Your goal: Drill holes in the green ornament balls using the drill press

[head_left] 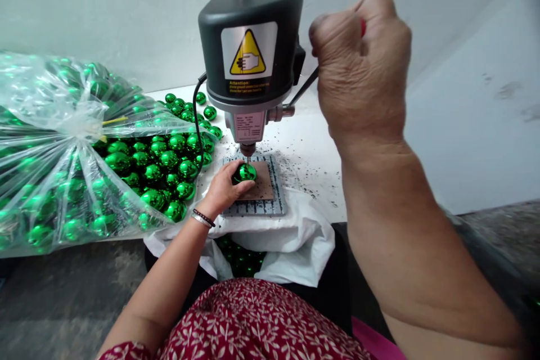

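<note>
Head view: white table (310,152) has open, speck-strewn room right of the slotted base (278,197); clear bag (80,124) crowds the left, overhanging the front edge. Green ball (248,173) sits on the brown board (264,180) atop the base, clamped between thumb and fingers of the left hand (223,187). Ball round; drill bit (248,160) points straight down at its top, contact unclear. Right hand (363,67), raised, is closed around the end of the lever (306,87), which slants up rightward from the drill press (251,45). Hands well apart. Clear bag bulges with shiny green balls (169,158); white sack (295,236) at the front edge gapes, more green balls inside
</note>
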Demonstrator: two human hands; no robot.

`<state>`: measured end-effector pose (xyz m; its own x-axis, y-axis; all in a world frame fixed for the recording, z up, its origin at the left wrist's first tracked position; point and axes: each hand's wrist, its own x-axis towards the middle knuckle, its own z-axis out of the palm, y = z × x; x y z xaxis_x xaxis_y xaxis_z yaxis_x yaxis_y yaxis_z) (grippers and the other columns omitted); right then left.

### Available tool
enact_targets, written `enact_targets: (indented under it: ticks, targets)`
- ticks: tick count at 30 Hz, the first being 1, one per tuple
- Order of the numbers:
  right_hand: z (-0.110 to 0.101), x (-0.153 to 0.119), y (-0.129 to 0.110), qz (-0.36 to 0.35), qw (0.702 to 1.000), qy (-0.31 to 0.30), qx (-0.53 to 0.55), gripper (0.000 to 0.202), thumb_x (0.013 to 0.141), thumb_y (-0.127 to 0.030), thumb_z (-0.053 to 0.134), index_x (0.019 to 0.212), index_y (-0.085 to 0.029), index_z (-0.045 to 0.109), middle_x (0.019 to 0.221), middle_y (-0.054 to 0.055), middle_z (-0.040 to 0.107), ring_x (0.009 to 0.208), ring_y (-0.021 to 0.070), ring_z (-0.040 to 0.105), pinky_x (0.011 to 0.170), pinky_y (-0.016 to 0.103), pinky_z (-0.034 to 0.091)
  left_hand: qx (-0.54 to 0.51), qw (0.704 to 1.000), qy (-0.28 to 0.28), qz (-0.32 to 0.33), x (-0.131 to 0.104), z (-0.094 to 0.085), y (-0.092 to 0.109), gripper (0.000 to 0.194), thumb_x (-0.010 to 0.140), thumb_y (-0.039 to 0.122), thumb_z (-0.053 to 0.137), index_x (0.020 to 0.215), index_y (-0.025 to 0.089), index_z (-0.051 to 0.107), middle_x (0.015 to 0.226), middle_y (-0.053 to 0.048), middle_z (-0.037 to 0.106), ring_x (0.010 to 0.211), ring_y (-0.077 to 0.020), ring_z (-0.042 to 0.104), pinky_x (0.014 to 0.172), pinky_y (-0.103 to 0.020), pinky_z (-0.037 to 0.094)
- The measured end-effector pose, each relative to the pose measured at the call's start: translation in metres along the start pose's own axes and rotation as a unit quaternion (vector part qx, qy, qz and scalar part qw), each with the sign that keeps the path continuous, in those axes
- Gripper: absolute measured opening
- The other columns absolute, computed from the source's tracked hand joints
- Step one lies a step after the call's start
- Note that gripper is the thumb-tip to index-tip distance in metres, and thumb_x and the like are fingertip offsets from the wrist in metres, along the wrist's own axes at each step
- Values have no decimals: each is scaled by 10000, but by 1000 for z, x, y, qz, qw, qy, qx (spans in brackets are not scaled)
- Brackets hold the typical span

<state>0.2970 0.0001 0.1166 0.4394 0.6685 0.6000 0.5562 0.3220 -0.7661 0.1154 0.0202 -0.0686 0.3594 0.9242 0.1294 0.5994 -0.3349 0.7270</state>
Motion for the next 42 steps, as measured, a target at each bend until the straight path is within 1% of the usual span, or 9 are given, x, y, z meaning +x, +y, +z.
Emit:
enact_targets:
  ticks: [4,8,13,21,24,28,31,35,42]
  targets:
    - [1,-3,0,-4,1000,3,6,279,953,-260,478,724,-175,343,692,-66,341,679,4,340,719,168,322,-21,999,-7,-24,-3,2,3,501,814,293,729,1294,180,645,1229,-87,725,1142,-260,663,1044,-399,502]
    - [0,-6,1,-19,1000,8,-1,279,960,-274,482,728,-181,357,692,-52,350,675,22,350,711,189,327,-25,1000,-1,-16,-3,7,5,547,771,244,769,1298,167,647,1272,-94,717,1185,-261,653,1068,-385,484]
    - [-1,-13,7,-21,999,21,13,226,935,-247,498,749,-186,386,657,-54,389,626,38,376,667,210,350,-12,1000,1,-22,0,13,5,552,752,241,789,1283,171,656,1216,-95,739,1146,-265,672,1061,-401,485]
    - [-4,-29,20,-58,998,27,8,231,909,-384,464,805,-191,393,674,-70,352,590,6,340,620,188,316,2,1000,-1,-14,-1,15,0,495,754,310,794,1220,188,680,1097,-78,761,1058,-271,688,997,-404,506]
    - [-7,-42,23,-81,996,42,-14,190,898,-335,477,811,-180,411,691,-67,395,601,6,369,621,194,342,7,1000,0,-18,-2,16,-1,490,758,323,790,1218,198,680,1082,-73,761,1045,-272,685,968,-395,514]
    - [-10,-60,26,-96,992,69,-48,117,868,-246,477,791,-168,434,718,-51,486,645,12,414,659,191,400,13,1000,4,-12,-2,17,-1,468,760,332,791,1201,217,687,1064,-61,760,1049,-266,681,981,-389,508]
    - [-10,-66,27,-97,989,87,-67,119,845,-250,491,776,-162,451,719,-43,517,663,16,438,669,192,415,15,1000,2,-8,-2,16,-1,482,763,325,791,1218,212,679,1078,-66,758,1058,-265,677,992,-386,502]
    - [-9,-69,30,-109,987,98,-68,98,824,-249,487,776,-168,459,699,-45,502,647,24,454,645,202,420,18,1000,-2,-13,-3,16,0,489,774,328,782,1234,206,671,1087,-69,757,1042,-267,674,973,-389,504]
    - [-5,-79,40,-93,986,125,-63,148,790,-332,515,777,-186,496,705,-29,567,656,63,534,628,243,459,10,1000,-3,-10,-3,18,-4,497,774,356,784,1234,203,675,1092,-72,757,1039,-266,672,964,-382,506]
